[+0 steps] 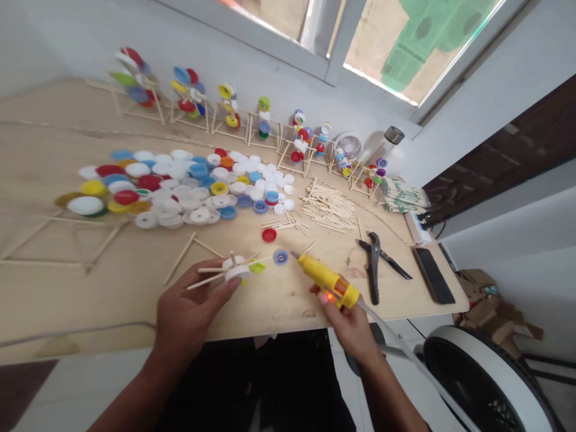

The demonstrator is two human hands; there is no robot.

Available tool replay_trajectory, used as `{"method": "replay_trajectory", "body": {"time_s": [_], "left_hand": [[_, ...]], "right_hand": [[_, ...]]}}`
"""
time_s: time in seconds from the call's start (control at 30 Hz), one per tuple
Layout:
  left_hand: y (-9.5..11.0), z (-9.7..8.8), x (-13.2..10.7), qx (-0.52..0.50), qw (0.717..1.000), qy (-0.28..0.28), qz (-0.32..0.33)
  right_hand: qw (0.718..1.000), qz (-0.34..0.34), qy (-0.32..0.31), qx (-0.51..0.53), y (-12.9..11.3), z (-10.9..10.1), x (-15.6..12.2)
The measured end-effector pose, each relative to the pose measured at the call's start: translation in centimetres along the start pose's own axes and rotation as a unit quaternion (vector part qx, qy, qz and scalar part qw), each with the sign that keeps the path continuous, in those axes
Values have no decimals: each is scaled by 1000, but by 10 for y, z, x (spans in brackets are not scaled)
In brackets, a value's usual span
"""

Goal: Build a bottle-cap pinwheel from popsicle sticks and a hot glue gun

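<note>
Between its thumb and fingers, my left hand (191, 297) holds a small wheel of white bottle caps (237, 273) with thin wooden sticks poking out and a yellow-green cap (257, 267) on one side. My right hand (344, 318) is wrapped round a yellow glue gun (326, 279), its small light glowing orange and its nozzle pointing left. Just left of the nozzle lies a blue-purple cap (281, 257) on the table. A red cap (269, 234) rests a little behind it. Two joined sticks (180, 258) lie beyond my left hand.
Many loose bottle caps (198, 215) spread over the table's left and middle. A stick pile (328, 206), black-handled cutters (373, 267) and a phone (432, 276) lie to the right. Finished-looking cap wheels on stick frames (189, 108) line the wall. A fan (488, 384) stands lower right.
</note>
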State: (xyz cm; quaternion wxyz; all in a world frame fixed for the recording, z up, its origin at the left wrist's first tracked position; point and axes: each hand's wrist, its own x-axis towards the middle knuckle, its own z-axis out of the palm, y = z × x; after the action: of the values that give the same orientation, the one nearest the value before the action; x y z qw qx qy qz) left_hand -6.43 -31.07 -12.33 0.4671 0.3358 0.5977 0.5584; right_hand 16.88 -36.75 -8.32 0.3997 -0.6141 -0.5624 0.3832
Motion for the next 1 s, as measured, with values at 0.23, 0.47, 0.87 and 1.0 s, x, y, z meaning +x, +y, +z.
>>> {"method": "replay_trajectory", "body": {"time_s": [0.23,0.47,0.87,1.0], "left_hand": [[-1,-5,-3,44,994,2,99],[-8,-7,-3,73,984,-5,164],[-9,-7,-3,94,979,-14,179],[-7,-8,-4,100,978,-9,185]], "right_hand": [[997,-60,-19,-51,-18,28,-1],[992,-78,-1,-99,-17,34,0],[984,-108,23,-141,-14,39,1],[980,-115,36,-156,-14,39,2]]}}
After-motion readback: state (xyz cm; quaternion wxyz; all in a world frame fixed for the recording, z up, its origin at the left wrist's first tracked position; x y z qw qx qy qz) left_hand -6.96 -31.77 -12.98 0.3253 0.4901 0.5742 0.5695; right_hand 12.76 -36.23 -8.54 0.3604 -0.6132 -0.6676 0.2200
